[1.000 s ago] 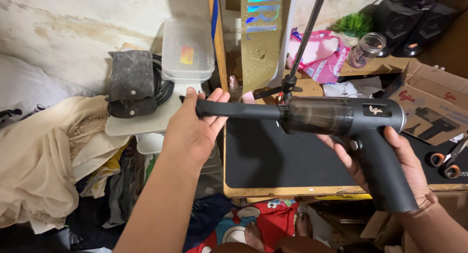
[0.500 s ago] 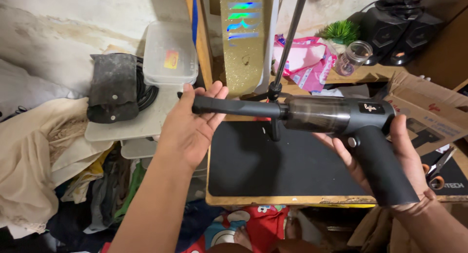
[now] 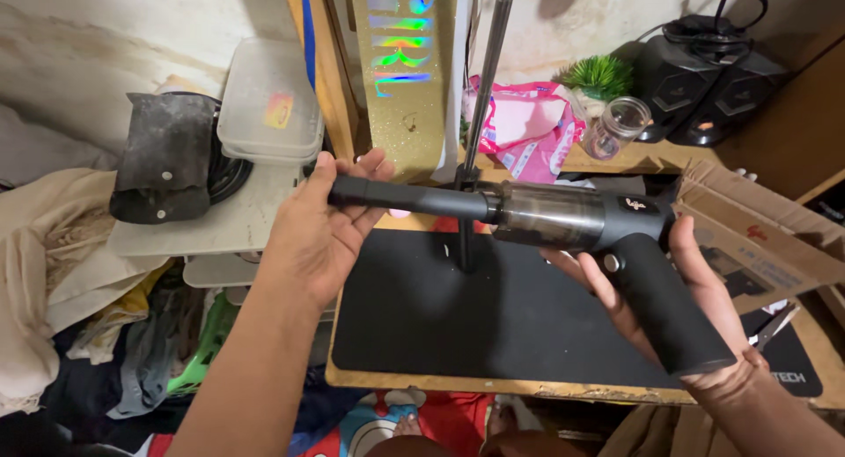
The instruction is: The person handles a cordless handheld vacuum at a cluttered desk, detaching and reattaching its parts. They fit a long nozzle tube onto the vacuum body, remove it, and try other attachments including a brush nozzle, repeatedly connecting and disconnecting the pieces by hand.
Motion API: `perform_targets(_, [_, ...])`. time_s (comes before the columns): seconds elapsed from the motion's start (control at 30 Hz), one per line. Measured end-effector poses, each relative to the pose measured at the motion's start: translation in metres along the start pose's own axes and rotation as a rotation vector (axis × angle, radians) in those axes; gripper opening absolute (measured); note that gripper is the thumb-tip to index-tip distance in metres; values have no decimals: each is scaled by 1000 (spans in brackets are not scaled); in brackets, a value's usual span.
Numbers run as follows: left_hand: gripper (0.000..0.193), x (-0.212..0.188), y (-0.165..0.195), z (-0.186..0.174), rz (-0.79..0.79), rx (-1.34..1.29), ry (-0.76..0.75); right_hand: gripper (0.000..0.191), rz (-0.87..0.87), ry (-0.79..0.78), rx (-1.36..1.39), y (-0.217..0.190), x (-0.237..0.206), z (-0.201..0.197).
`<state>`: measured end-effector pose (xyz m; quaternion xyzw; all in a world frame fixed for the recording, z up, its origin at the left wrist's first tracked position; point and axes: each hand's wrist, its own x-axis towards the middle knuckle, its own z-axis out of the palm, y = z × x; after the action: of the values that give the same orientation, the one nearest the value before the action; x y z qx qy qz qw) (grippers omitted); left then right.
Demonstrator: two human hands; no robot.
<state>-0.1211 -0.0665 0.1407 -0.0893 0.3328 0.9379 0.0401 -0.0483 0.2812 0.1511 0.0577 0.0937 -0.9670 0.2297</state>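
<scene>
Lying under both hands, the black desk mat [image 3: 528, 334] is the broadest surface, spread on a wooden tabletop [image 3: 440, 382] directly below the held tool. Off to the outer side of the left hand spill heaped clothes [image 3: 62, 272], and beyond that hand's fingertips sit a stack of clear plastic lidded boxes [image 3: 271, 105] beside a dark grey pouch [image 3: 167, 158]. An opened cardboard box [image 3: 766, 237] lies just beyond the right hand, with black speakers [image 3: 704, 79] farther back.

Held level across the middle above the mat, the handheld vacuum [image 3: 563, 215] is matt black and pistol-shaped: a long narrow nozzle tube points toward the left hand, a smoky translucent cylinder forms the mid-body, and a thick angled handle drops toward the right wrist. A small round button shows where the handle meets the body.

The left hand [image 3: 321, 233] is wrapped loosely about the nozzle's far end, thumb over the top and fingers curling beneath it. The right hand [image 3: 687, 290] cradles the handle from below, palm up, fingers partly open along its side and against the underside of the cylinder.

A thin metal stand pole [image 3: 482, 87] rises just behind the nozzle, between the two grips. A small glass jar [image 3: 616, 127] and a green plant [image 3: 598, 74] sit beyond it.
</scene>
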Motion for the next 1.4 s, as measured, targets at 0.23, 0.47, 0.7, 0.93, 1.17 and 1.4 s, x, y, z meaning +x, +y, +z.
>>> perform_targets(0.23, [30, 13, -9, 15, 50, -174, 77, 86, -104, 58, -174, -2, 16, 9])
perform_targets(0.47, [32, 3, -38, 35, -10, -184, -52, 76, 19, -136, 133, 2, 21, 22])
perform_targets(0.7, [32, -18, -40, 52, -106, -46, 14, 85, -205, 128, -236, 18, 15, 20])
perform_targets(0.93, [42, -35, -16, 38, -117, -44, -51, 97, -261, 157, -382, 52, 6, 25])
perform_targets(1.17, [41, -48, 2, 4, -131, -31, -96, 95, -328, 218, -468, 90, 0, 28])
perform_targets(1.4, [31, -44, 34, -36, -101, -208, -10, 93, -347, 152, -410, 110, -7, 29])
